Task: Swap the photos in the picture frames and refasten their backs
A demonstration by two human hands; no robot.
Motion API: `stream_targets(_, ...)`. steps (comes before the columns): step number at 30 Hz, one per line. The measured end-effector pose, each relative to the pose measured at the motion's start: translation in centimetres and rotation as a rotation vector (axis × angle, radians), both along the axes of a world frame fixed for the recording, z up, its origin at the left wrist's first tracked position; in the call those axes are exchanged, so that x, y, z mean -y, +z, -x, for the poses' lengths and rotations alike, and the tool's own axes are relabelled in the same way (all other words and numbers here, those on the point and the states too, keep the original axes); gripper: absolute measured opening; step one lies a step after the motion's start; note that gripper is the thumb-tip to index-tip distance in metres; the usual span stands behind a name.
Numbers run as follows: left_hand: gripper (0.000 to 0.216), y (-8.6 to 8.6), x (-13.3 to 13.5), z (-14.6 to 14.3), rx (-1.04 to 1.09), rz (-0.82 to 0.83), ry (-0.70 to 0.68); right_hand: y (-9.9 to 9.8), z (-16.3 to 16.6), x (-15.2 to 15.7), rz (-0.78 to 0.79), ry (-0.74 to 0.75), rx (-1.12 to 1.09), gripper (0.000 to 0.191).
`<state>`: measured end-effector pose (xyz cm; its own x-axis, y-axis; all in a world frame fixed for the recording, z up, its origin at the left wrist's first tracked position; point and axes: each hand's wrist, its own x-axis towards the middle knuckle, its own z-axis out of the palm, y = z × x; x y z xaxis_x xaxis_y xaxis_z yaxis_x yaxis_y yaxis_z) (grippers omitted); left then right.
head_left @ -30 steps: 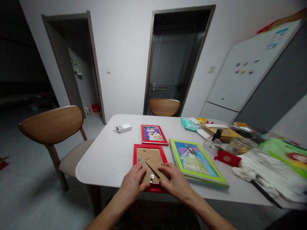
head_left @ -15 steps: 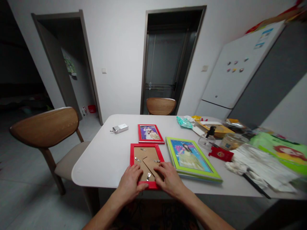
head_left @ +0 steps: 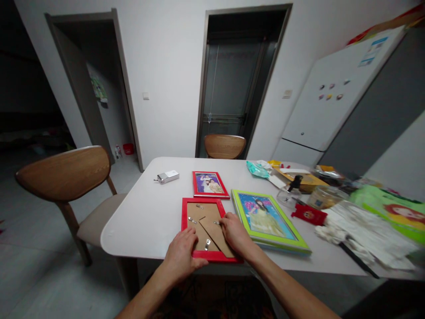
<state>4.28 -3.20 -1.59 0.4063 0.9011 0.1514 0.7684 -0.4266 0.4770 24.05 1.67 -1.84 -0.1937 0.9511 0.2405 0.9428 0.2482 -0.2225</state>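
Observation:
A red picture frame (head_left: 210,213) lies face down at the table's near edge, its brown backing board and small metal clips uppermost. My left hand (head_left: 182,251) grips its lower left corner, fingers over the backing and thumb along the bottom border. At the right side, the closed fingertips of my right hand (head_left: 235,231) are on a metal clip (head_left: 217,222), which they partly cover. Just beyond lies a smaller-looking red framed photo (head_left: 209,184), face up. To the right, a green framed portrait (head_left: 267,217) lies face up on another frame or board.
A small silver-and-white device (head_left: 168,177) sits on the left of the white table (head_left: 142,212). Crowding the right side are a glass jar (head_left: 323,197), a red packet (head_left: 308,214), crumpled white plastic (head_left: 365,230) and a green bag (head_left: 392,199). Wooden chairs (head_left: 66,173) stand around.
My right hand has moved from the frame's bottom edge up to the clip on its right side. The left hand stays at the lower left corner.

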Motion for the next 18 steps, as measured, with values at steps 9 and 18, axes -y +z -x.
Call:
stream_targets(9,0.039,0.11,0.06,0.01,0.032,0.023,0.008,0.75,0.37,-1.19,0.037,-0.027,0.04,0.027)
stream_targets(18,0.042,-0.19,0.19,0.13,0.042,0.014,0.036,0.72,-0.16,-0.48,0.032,0.012,-0.008,0.025)
